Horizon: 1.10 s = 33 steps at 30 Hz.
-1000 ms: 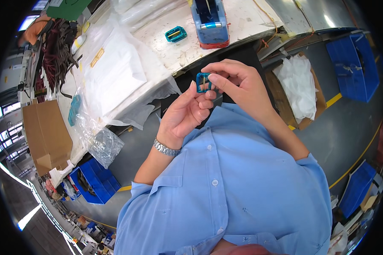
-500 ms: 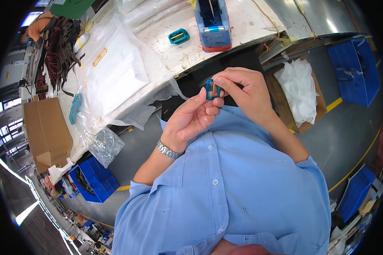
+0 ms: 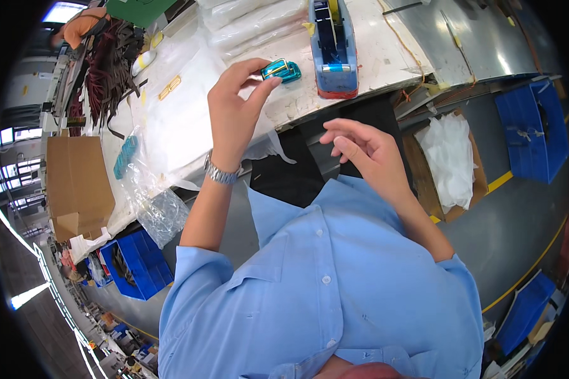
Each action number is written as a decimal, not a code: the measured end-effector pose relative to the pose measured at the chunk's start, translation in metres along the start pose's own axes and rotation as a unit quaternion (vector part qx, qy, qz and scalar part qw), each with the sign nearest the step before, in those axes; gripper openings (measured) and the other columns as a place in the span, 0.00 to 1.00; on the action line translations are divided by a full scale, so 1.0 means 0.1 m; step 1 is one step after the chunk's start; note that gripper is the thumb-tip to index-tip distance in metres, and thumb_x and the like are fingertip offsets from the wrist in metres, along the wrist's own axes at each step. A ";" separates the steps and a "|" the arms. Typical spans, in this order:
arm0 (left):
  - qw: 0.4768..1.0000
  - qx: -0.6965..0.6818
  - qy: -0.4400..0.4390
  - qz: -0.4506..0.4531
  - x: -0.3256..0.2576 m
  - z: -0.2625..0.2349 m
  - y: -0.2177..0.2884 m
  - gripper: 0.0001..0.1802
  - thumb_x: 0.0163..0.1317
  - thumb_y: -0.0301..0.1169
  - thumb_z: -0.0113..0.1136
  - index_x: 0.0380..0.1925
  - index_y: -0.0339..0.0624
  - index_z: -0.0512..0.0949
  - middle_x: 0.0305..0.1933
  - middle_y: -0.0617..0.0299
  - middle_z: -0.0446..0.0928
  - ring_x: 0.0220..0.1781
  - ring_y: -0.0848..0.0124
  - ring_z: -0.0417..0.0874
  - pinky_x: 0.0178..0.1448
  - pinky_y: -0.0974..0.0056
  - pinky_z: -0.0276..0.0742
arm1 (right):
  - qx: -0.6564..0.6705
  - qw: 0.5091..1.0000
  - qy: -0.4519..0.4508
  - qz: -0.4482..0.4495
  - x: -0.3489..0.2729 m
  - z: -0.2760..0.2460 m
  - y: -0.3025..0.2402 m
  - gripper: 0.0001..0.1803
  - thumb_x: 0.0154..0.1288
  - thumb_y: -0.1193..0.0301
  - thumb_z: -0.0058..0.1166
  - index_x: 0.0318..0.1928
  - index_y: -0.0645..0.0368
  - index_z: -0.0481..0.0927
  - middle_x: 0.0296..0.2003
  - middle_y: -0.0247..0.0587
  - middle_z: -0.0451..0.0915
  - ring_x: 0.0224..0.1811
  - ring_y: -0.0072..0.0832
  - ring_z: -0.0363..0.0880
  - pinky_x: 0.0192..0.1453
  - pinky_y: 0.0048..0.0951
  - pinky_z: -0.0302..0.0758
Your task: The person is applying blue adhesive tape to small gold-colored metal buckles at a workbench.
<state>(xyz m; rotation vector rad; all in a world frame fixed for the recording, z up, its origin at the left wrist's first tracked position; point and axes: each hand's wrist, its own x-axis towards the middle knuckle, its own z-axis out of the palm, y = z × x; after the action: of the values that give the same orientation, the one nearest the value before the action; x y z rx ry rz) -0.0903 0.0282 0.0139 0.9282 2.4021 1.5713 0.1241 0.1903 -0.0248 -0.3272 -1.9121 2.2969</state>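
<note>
My left hand (image 3: 237, 104), with a metal watch on its wrist, reaches over the bench. Its thumb and index finger grip a teal buckle (image 3: 273, 67) with a gold-coloured prong. This buckle is right against or over a second teal buckle (image 3: 291, 76) on the bench; whether they touch, I cannot tell. My right hand (image 3: 372, 155) hovers in front of the bench edge, fingers loosely bent and apart, with nothing visible in them. Gold-coloured frame pieces (image 3: 169, 87) lie on white sheeting (image 3: 186, 117) to the left.
A blue tape dispenser (image 3: 336, 79) stands right of the buckles. Clear plastic packs (image 3: 259, 28) lie behind. At the left are a plastic bag (image 3: 158, 215), teal pieces (image 3: 126, 156) and a cardboard box (image 3: 79, 183). A carton with white wrapping (image 3: 449, 161) sits at the right, near a blue bin (image 3: 518, 136).
My hands have parted. The left one has moved forward and left to the bench with the buckle both were holding; the right one has let go and stays near my body.
</note>
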 end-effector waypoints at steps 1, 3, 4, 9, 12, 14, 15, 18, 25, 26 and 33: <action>0.992 0.085 0.009 0.098 0.12 0.02 -0.10 0.15 0.66 0.26 0.75 0.52 0.34 0.87 0.50 0.56 0.89 0.49 0.67 0.90 0.55 0.64 0.85 | -0.003 1.000 0.017 0.000 -0.02 0.02 -0.04 0.18 0.82 0.70 0.56 0.65 0.66 0.83 0.50 0.40 0.90 0.43 0.18 0.82 0.49 0.22 0.81; 0.968 0.186 -0.001 0.170 0.18 0.06 -0.19 0.17 0.64 0.28 0.76 0.52 0.39 0.87 0.52 0.54 0.89 0.54 0.60 0.89 0.58 0.59 0.84 | 0.004 0.999 0.040 -0.012 -0.07 0.01 -0.07 0.17 0.82 0.70 0.57 0.63 0.65 0.84 0.48 0.38 0.90 0.42 0.17 0.83 0.49 0.22 0.81; 0.968 0.185 -0.001 0.172 0.18 0.09 -0.24 0.17 0.64 0.28 0.76 0.52 0.39 0.87 0.52 0.54 0.89 0.54 0.60 0.89 0.58 0.59 0.84 | 0.012 0.998 0.063 -0.021 -0.08 -0.01 -0.09 0.16 0.82 0.70 0.58 0.62 0.64 0.85 0.46 0.37 0.91 0.41 0.17 0.83 0.48 0.21 0.81; 0.972 0.213 -0.026 0.094 0.16 0.15 -0.29 0.19 0.64 0.30 0.76 0.54 0.40 0.87 0.55 0.52 0.89 0.54 0.57 0.89 0.60 0.58 0.83 | -0.035 0.981 0.158 -0.104 0.03 -0.20 -0.32 0.14 0.82 0.71 0.59 0.59 0.63 0.88 0.47 0.36 0.91 0.37 0.15 0.81 0.42 0.20 0.80; 0.964 0.218 0.010 0.150 0.14 0.16 -0.24 0.19 0.65 0.30 0.76 0.56 0.41 0.87 0.56 0.52 0.89 0.56 0.57 0.89 0.61 0.57 0.83 | -0.073 0.970 0.194 -0.127 0.27 -0.30 -0.48 0.13 0.81 0.70 0.60 0.57 0.63 0.89 0.51 0.37 0.90 0.34 0.16 0.80 0.39 0.19 0.78; 0.957 0.221 0.033 0.187 0.13 0.18 -0.15 0.20 0.65 0.30 0.75 0.57 0.42 0.87 0.56 0.53 0.89 0.57 0.57 0.88 0.62 0.57 0.83 | -0.145 0.957 0.200 -0.152 0.46 -0.37 -0.53 0.13 0.80 0.69 0.61 0.54 0.63 0.90 0.51 0.40 0.89 0.32 0.16 0.80 0.37 0.19 0.77; 0.950 0.216 0.044 0.220 0.10 0.17 -0.06 0.20 0.66 0.28 0.74 0.58 0.42 0.86 0.57 0.53 0.88 0.60 0.56 0.88 0.64 0.56 0.83 | -0.142 0.957 0.202 -0.149 0.55 -0.36 -0.52 0.15 0.79 0.65 0.62 0.51 0.65 0.91 0.44 0.39 0.90 0.29 0.18 0.79 0.35 0.21 0.76; 0.926 0.206 0.053 0.312 0.17 0.23 0.13 0.21 0.67 0.25 0.70 0.61 0.43 0.85 0.61 0.54 0.87 0.66 0.53 0.86 0.67 0.54 0.82 | -0.201 0.965 0.156 -0.062 0.72 -0.36 -0.58 0.18 0.78 0.60 0.64 0.48 0.65 0.92 0.35 0.37 0.90 0.27 0.18 0.78 0.34 0.23 0.75; 0.874 0.231 0.038 0.425 0.62 0.47 0.20 0.22 0.68 0.18 0.63 0.61 0.43 0.84 0.67 0.58 0.85 0.75 0.51 0.79 0.73 0.50 0.77 | -0.210 0.967 0.141 -0.028 0.89 -0.30 -0.59 0.20 0.75 0.58 0.68 0.42 0.68 0.92 0.30 0.37 0.89 0.30 0.17 0.80 0.38 0.23 0.77; 0.875 0.229 0.040 0.425 0.65 0.47 0.18 0.22 0.68 0.18 0.63 0.61 0.43 0.84 0.67 0.58 0.85 0.75 0.51 0.79 0.73 0.50 0.77 | -0.196 0.971 0.134 -0.021 0.91 -0.29 -0.59 0.19 0.74 0.59 0.68 0.42 0.68 0.92 0.30 0.36 0.89 0.31 0.17 0.81 0.39 0.24 0.77; 0.863 0.255 0.024 0.435 0.75 0.50 0.16 0.23 0.67 0.18 0.62 0.61 0.44 0.84 0.67 0.60 0.85 0.77 0.53 0.77 0.77 0.48 0.73 | -0.130 0.982 0.136 -0.035 1.04 -0.34 -0.55 0.12 0.71 0.68 0.71 0.41 0.67 0.91 0.30 0.35 0.89 0.33 0.15 0.81 0.39 0.22 0.77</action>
<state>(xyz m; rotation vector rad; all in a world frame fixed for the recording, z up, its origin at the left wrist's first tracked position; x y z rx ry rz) -0.1230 0.1131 0.0221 2.3539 2.6281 1.0750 0.0302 0.2581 0.0151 -0.5615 -2.0425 1.8476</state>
